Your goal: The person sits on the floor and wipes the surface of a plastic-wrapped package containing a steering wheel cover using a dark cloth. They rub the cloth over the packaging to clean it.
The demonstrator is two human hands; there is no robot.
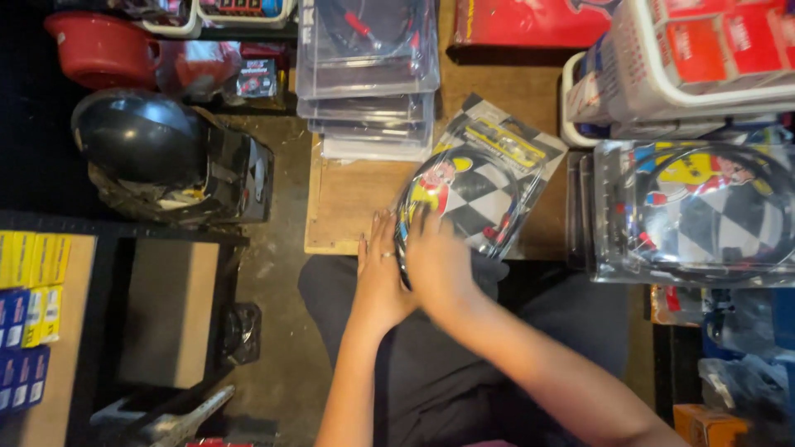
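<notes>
Now both hands sit on the checkered cable packet (480, 178), on the wooden worktop (352, 199). Left hand (379, 277) lies flat, fingers open, at its near edge; right hand (436, 263) presses just beside it, grip unclear.

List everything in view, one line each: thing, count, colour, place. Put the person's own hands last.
cable pack: one, chequered black-and-white card with yellow, under both hands on the board
wooden board: one, brown, centre
clear packs: a stack, transparent, top centre
packed cables: a stack, clear with chequered cards, right
white baskets: two, holding red boxes, top right
helmet: one, black, left
red bowl: one, top left
small boxes: several, yellow and blue, far left
left hand: on the pack's near edge
right hand: flat on the pack
</notes>
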